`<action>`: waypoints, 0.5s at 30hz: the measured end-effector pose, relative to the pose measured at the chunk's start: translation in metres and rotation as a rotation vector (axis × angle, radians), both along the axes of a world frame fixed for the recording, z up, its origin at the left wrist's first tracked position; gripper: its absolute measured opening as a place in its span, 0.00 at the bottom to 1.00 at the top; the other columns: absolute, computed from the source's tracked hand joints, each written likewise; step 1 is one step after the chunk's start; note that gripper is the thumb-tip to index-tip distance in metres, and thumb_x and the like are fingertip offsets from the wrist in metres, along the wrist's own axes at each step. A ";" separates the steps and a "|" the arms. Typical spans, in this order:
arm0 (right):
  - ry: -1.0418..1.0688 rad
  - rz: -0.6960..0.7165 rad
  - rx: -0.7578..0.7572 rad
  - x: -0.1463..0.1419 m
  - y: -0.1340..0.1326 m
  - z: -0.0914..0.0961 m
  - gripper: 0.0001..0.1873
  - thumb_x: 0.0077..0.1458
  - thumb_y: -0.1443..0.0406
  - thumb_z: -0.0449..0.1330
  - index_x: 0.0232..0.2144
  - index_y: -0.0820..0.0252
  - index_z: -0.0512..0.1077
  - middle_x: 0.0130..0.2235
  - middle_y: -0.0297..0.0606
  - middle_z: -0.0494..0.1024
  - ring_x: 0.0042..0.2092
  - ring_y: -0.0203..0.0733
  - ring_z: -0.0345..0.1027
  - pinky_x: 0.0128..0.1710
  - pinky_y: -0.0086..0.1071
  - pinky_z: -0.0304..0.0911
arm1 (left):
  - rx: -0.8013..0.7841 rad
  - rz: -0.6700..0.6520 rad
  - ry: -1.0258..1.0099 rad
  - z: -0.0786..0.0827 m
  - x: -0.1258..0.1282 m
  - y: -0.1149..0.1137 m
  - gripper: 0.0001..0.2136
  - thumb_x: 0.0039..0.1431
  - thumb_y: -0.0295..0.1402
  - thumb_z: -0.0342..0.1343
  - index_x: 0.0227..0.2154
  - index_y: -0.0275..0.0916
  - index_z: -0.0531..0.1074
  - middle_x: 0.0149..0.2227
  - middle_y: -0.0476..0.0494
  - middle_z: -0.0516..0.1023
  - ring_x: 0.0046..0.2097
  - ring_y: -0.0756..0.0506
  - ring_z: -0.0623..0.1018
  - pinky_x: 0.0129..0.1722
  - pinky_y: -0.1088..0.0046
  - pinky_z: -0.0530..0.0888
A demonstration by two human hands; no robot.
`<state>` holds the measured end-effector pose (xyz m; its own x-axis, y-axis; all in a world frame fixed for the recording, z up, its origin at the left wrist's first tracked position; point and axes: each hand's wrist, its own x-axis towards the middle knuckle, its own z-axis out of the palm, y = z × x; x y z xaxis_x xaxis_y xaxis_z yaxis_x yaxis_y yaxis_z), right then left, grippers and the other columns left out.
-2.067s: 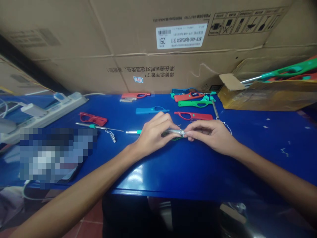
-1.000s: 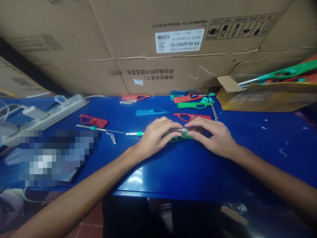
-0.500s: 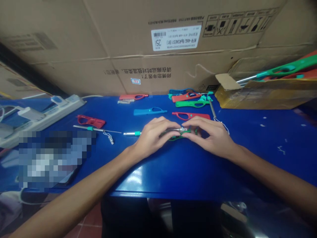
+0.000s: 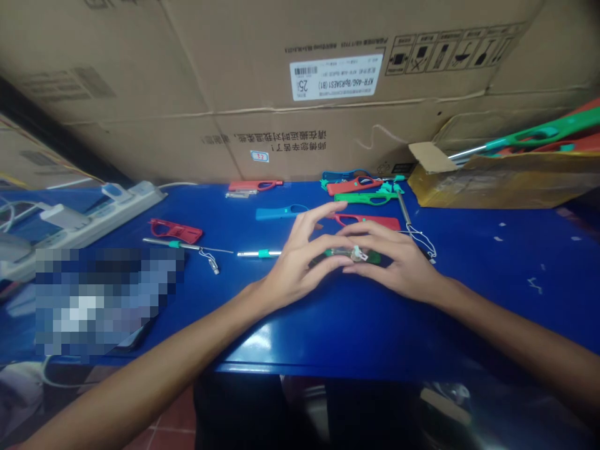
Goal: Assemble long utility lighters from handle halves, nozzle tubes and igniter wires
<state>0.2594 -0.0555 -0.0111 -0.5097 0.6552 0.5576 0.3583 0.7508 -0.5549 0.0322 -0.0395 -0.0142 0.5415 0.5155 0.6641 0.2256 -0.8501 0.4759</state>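
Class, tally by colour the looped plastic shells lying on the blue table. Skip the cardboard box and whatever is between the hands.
Red looped plastic shells: 4
Blue looped plastic shells: 2, the rear one partly covered
Green looped plastic shell: 1
Total: 7

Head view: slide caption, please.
Both hands surround a small white-tipped part at a blue table, coloured casings beyond.

The person is presenting a bare, slender left forearm [image 4: 187,356] and a bare, slender right forearm [image 4: 506,334]. The bare left hand [image 4: 295,265] and bare right hand [image 4: 403,262] are showing slim, tapering fingers [image 4: 322,215].
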 end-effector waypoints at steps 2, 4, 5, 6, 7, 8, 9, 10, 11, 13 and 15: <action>0.008 -0.030 0.022 -0.001 0.000 0.001 0.14 0.63 0.64 0.63 0.50 0.51 0.78 0.53 0.43 0.78 0.55 0.48 0.73 0.56 0.47 0.70 | -0.047 -0.030 0.009 -0.001 0.001 0.000 0.09 0.67 0.33 0.59 0.49 0.45 0.74 0.67 0.39 0.63 0.67 0.38 0.65 0.62 0.51 0.68; 0.011 -0.073 0.017 0.000 0.001 0.002 0.12 0.63 0.64 0.62 0.48 0.51 0.79 0.52 0.42 0.79 0.54 0.48 0.74 0.55 0.47 0.71 | -0.082 -0.027 0.014 -0.002 0.000 0.002 0.09 0.68 0.34 0.57 0.50 0.44 0.72 0.66 0.37 0.65 0.66 0.38 0.66 0.63 0.50 0.67; 0.010 -0.087 0.010 0.000 0.001 0.002 0.11 0.63 0.64 0.62 0.47 0.51 0.79 0.51 0.42 0.79 0.53 0.48 0.74 0.54 0.46 0.71 | -0.092 -0.016 0.017 -0.002 0.000 0.004 0.09 0.69 0.34 0.56 0.49 0.43 0.72 0.65 0.37 0.66 0.66 0.39 0.67 0.63 0.50 0.67; 0.013 -0.097 0.004 0.000 0.001 0.003 0.10 0.62 0.64 0.63 0.46 0.52 0.79 0.52 0.42 0.79 0.52 0.48 0.74 0.52 0.46 0.72 | -0.096 -0.002 0.021 -0.003 -0.001 0.006 0.08 0.70 0.34 0.56 0.49 0.43 0.72 0.65 0.37 0.67 0.66 0.39 0.67 0.64 0.50 0.65; 0.015 -0.106 -0.003 0.001 0.002 0.004 0.10 0.62 0.63 0.63 0.46 0.52 0.79 0.52 0.42 0.80 0.51 0.48 0.75 0.50 0.45 0.73 | -0.096 0.012 0.027 -0.003 -0.001 0.007 0.07 0.70 0.33 0.55 0.49 0.43 0.72 0.65 0.37 0.67 0.66 0.39 0.67 0.64 0.50 0.65; 0.014 -0.119 -0.007 0.002 0.002 0.005 0.09 0.63 0.63 0.63 0.46 0.52 0.78 0.51 0.42 0.81 0.50 0.48 0.75 0.48 0.44 0.73 | -0.098 0.023 0.036 -0.003 -0.002 0.009 0.07 0.70 0.33 0.55 0.49 0.42 0.72 0.64 0.37 0.67 0.66 0.39 0.67 0.65 0.50 0.64; 0.009 -0.134 -0.004 0.003 0.002 0.005 0.09 0.63 0.63 0.63 0.46 0.53 0.77 0.49 0.41 0.81 0.47 0.47 0.76 0.46 0.43 0.73 | -0.101 0.028 0.046 -0.004 -0.003 0.010 0.08 0.70 0.34 0.55 0.49 0.42 0.71 0.64 0.37 0.68 0.65 0.40 0.68 0.64 0.51 0.64; -0.004 -0.150 0.008 0.004 0.003 0.005 0.09 0.63 0.62 0.63 0.45 0.53 0.77 0.46 0.40 0.82 0.45 0.46 0.76 0.45 0.42 0.73 | -0.107 0.030 0.057 -0.004 -0.004 0.011 0.08 0.70 0.35 0.55 0.50 0.42 0.71 0.62 0.38 0.70 0.63 0.40 0.69 0.63 0.53 0.65; -0.021 -0.165 0.029 0.006 0.003 0.005 0.08 0.63 0.62 0.63 0.45 0.54 0.76 0.44 0.40 0.83 0.42 0.45 0.76 0.45 0.41 0.72 | -0.114 0.032 0.067 -0.004 -0.004 0.011 0.09 0.70 0.36 0.56 0.50 0.42 0.71 0.59 0.38 0.74 0.60 0.41 0.72 0.61 0.55 0.66; -0.064 -0.177 0.084 0.008 0.004 0.004 0.08 0.63 0.62 0.63 0.44 0.55 0.75 0.40 0.39 0.82 0.40 0.44 0.76 0.44 0.41 0.71 | -0.124 0.034 0.084 -0.003 -0.004 0.011 0.10 0.68 0.38 0.59 0.47 0.41 0.72 0.49 0.42 0.79 0.51 0.43 0.76 0.54 0.61 0.69; -0.093 -0.163 0.133 0.009 0.005 0.003 0.07 0.63 0.63 0.62 0.44 0.55 0.75 0.40 0.39 0.82 0.41 0.44 0.75 0.43 0.41 0.71 | -0.103 0.027 0.090 -0.002 -0.003 0.009 0.10 0.66 0.40 0.61 0.42 0.39 0.74 0.39 0.47 0.81 0.42 0.46 0.76 0.47 0.65 0.68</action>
<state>0.2686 -0.0510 -0.0083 -0.4564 0.6572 0.5998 0.5261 0.7430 -0.4138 0.0291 -0.0305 -0.0167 0.5815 0.5935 0.5564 0.2935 -0.7909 0.5369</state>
